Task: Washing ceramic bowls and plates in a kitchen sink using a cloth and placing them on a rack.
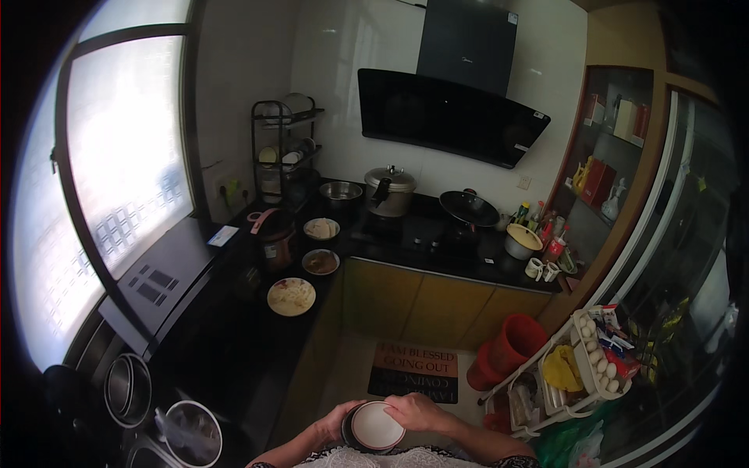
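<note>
Close to my body, a white bowl with a dark rim line faces up, seated in or against a darker round dish that shows only as an edge at its left and below. My left hand grips the dark dish from the left side. On the upper right, my right hand holds the white bowl's rim, thumb over the edge. The inside of the white bowl looks bare. Fingers beneath the dishes are hidden.
On the black counter at left are a plate of pale food, two bowls and a pink-handled cooker. A pressure cooker and wok stand by the stove. Red buckets and a cart with eggs flank me at right.
</note>
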Available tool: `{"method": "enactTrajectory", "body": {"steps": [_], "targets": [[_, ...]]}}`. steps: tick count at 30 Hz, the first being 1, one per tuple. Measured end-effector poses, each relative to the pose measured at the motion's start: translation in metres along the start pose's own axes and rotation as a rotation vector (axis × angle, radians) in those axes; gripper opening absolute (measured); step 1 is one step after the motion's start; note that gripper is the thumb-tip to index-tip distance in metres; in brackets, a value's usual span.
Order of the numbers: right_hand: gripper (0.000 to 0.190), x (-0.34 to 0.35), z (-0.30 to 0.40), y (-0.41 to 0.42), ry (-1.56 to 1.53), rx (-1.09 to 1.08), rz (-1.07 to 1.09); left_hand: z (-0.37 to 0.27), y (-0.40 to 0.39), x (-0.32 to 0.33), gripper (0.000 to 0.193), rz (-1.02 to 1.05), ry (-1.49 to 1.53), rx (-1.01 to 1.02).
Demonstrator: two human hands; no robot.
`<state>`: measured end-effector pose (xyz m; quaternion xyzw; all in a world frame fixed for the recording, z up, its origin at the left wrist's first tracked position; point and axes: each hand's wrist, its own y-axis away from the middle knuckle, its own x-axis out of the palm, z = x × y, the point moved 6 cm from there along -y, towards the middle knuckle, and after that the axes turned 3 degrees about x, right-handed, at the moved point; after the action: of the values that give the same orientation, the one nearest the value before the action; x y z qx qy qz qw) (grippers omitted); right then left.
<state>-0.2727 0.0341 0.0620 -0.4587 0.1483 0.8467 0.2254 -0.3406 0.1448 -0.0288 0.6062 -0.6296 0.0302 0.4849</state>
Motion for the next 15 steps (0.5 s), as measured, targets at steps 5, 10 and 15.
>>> {"method": "enactTrajectory", "body": {"steps": [5,10,15], "targets": [[0.022,-0.035,-0.036,-0.054,-0.044,-0.04,-0.027,-0.049,-0.047,0.002,0.033,-0.005,0.076,-0.006],[0.022,-0.067,-0.079,-0.124,-0.119,-0.121,0.013,-0.099,-0.105,-0.012,0.037,-0.105,0.109,0.101],[0.024,-0.092,-0.129,-0.202,-0.348,-0.171,0.128,-0.152,-0.151,-0.011,0.035,-0.132,0.254,0.305]]}}
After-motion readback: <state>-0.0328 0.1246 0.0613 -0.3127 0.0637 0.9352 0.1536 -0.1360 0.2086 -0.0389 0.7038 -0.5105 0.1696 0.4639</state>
